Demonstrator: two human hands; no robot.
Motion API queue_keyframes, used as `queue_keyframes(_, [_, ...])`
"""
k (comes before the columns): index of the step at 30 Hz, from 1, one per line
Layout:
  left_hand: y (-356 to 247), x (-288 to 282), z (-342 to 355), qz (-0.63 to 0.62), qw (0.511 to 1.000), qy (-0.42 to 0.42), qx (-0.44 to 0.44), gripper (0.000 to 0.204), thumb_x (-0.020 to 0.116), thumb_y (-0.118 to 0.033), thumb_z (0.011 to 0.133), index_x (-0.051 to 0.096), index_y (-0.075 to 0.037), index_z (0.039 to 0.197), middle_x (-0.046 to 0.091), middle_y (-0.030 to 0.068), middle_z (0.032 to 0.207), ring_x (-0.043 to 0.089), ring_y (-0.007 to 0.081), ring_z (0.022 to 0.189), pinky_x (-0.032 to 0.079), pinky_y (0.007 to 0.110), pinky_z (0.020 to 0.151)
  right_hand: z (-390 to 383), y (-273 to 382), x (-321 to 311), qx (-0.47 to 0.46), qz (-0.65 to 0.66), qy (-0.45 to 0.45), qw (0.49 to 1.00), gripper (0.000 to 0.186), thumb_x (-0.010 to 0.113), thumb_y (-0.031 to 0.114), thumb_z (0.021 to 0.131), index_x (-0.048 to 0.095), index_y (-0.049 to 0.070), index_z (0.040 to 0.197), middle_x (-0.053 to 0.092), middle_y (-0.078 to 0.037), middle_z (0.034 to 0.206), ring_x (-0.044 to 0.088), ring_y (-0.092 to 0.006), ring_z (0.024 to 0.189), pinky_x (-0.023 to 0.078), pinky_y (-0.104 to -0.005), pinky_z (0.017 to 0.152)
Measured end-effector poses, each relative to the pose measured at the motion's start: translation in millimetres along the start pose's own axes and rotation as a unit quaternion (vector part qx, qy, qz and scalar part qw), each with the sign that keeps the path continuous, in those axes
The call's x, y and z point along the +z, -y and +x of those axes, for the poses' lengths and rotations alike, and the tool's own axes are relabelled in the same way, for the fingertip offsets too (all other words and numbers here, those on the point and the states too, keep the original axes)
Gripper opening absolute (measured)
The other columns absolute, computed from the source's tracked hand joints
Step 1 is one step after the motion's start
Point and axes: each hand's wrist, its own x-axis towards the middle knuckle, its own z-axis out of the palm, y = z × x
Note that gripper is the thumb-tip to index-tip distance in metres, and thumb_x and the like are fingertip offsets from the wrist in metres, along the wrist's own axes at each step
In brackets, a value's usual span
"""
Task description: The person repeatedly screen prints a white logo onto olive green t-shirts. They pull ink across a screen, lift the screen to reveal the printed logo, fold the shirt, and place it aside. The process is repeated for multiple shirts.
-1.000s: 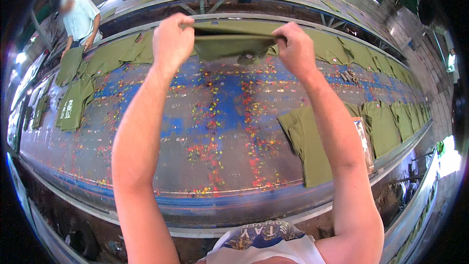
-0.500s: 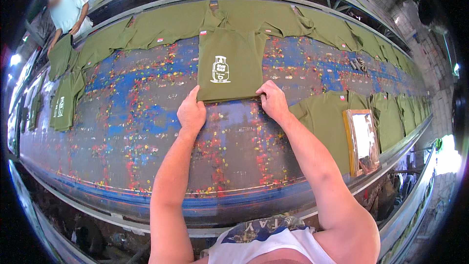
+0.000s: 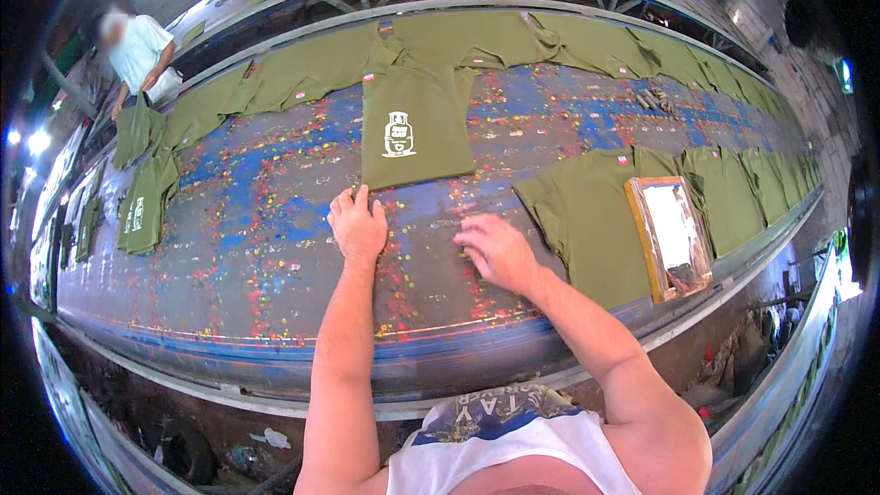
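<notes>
An olive-green T-shirt (image 3: 423, 115) lies folded on the paint-spotted table, with a white gas-cylinder print on it. Just below its near left corner is my left hand (image 3: 357, 225), fingers stretched out, a fingertip at the hem or very close to it. The hand grips nothing. My right hand (image 3: 498, 249) hovers over the table, apart from the shirt's lower edge, its fingers loosely bent and empty. Close by on the right lies a plain green T-shirt (image 3: 600, 220), with a wood-framed printing screen (image 3: 674, 234) standing over its right side.
Along the far edge of the long table (image 3: 302, 293) runs a row of green shirts (image 3: 302, 55). More green shirts (image 3: 724, 188) continue on the right. Printed shirts (image 3: 147, 206) lie at the left, where another person (image 3: 142, 55) handles a green garment. Small dark objects (image 3: 655, 101) sit beyond the screen.
Both hands have let go of the folded shirt's lower edge. My right hand has drawn back toward me; my left stays near the corner. The view has shifted slightly.
</notes>
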Motion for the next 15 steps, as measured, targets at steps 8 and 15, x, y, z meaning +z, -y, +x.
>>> queue_keyframes(8, [6, -5, -23, 0.093, 0.994, 0.018, -0.046, 0.059, 0.068, -0.046, 0.11, 0.07, -0.011, 0.157, 0.062, 0.0216, 0.167, 0.054, 0.0473, 0.157, 0.039, 0.061, 0.132, -87, 43, -77, -0.078, 0.031, -0.031, 0.996, 0.038, 0.083, 0.002, 0.079, 0.08, 0.008, 0.117, 0.077, -0.009, 0.118, 0.076, -0.0321, 0.11, 0.064, -0.0461, 0.095])
queue_keyframes(15, [-2, -22, -62, 0.191, 0.972, 0.092, -0.106, 0.066, 0.052, -0.055, 0.119, 0.058, -0.016, 0.172, 0.049, 0.0173, 0.182, 0.044, 0.0439, 0.167, 0.036, 0.058, 0.135, -184, 3, -187, -0.099, 0.003, -0.148, 0.984, 0.038, 0.083, -0.001, 0.076, 0.081, 0.008, 0.113, 0.076, -0.008, 0.108, 0.076, -0.0298, 0.099, 0.064, -0.044, 0.085])
